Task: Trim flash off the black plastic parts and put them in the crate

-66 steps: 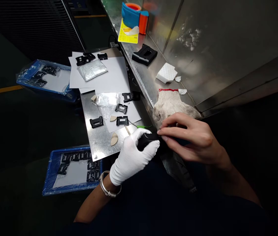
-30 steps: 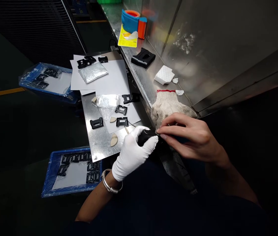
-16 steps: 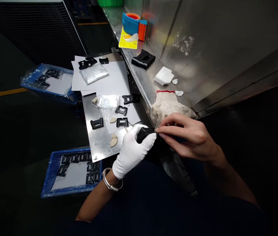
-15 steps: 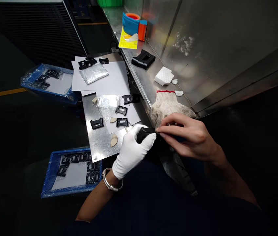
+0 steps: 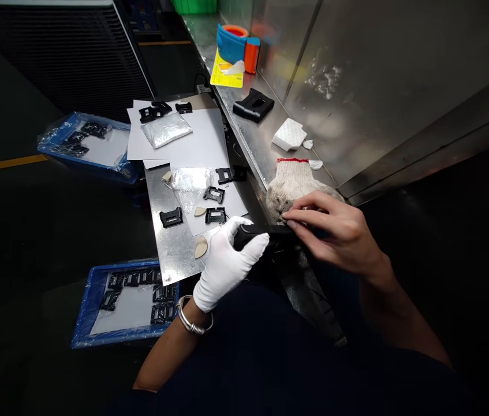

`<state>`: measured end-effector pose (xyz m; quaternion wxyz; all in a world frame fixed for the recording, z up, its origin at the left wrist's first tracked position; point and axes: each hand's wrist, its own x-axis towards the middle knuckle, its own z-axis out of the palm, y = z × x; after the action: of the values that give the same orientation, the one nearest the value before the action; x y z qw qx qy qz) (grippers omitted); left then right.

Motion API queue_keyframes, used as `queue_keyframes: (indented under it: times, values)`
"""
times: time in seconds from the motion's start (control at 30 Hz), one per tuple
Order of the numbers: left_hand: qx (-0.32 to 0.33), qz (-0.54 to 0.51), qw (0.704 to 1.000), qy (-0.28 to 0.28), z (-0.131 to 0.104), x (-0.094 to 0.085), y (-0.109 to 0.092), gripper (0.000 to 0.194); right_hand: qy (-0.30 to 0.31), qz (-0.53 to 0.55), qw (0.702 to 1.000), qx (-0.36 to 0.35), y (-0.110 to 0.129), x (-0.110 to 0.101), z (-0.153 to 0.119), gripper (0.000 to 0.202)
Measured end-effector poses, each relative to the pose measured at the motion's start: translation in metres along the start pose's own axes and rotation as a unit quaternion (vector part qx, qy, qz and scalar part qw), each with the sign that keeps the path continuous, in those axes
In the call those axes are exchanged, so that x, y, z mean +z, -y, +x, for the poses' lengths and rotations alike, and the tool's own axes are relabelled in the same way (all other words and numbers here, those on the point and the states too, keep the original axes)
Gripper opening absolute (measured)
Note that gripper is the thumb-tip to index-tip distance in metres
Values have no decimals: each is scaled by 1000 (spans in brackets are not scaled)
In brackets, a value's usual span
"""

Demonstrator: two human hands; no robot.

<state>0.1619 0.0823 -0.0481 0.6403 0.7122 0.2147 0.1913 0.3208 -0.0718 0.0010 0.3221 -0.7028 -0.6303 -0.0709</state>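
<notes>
My left hand [image 5: 231, 254], in a white glove, grips a black plastic part [image 5: 258, 229] between thumb and fingers. The part's far end reaches right, under my right hand [image 5: 335, 234]. That hand is bare, its thumb and fingertips pinched together just above the part's edge. Something small and greyish shows at the fingertips, too small to name. Behind them lies a soiled knit glove [image 5: 294, 182] with a red cuff edge. Several similar black plastic frames, such as one frame [image 5: 215, 215], lie on the metal sheet [image 5: 183, 254] to the left, near tan curved pieces [image 5: 201, 247].
Blue plastic-lined trays, a lower tray [image 5: 80, 312] and an upper tray [image 5: 60, 130], hold black frames at the left. On the steel ledge sit a larger black part [image 5: 253, 106], a white pad [image 5: 289, 134] and a blue-orange tape dispenser [image 5: 231, 45]. A steel wall [image 5: 378, 86] rises at right.
The black part has turned and shows more of its length to the right. My left hand has shifted slightly left, and my right fingertips have moved a little up and right.
</notes>
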Motion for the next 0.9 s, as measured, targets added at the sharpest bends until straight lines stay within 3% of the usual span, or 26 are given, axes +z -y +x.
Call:
queue_keyframes:
  times: [0.07, 0.23, 0.33, 0.43, 0.6, 0.8, 0.9]
  values:
    - [7, 1, 1000, -6, -3, -6, 2, 27, -14, -13, 1000, 24, 4, 1, -3, 28]
    - [51, -29, 998, -34, -14, -26, 9, 27, -149, 36, 982, 114, 41, 25, -14, 40]
    - [99, -78, 992, -23, -20, -44, 15, 25, -102, 132, 974, 152, 66, 60, -19, 56]
    - [109, -66, 992, -7, -26, -69, 23, 22, -84, 158, 969, 172, 81, 94, -15, 52]
    - [39, -11, 999, 36, -40, -116, 33, 15, -73, 134, 983, 100, 97, 131, 6, 45]
    - [-27, -30, 998, -45, -44, -151, 41, 25, -69, 102, 987, 101, 126, 174, 29, 42]
    - [-45, -35, 998, -40, -43, -167, 46, 22, -65, 106, 983, 132, 136, 192, 35, 38]
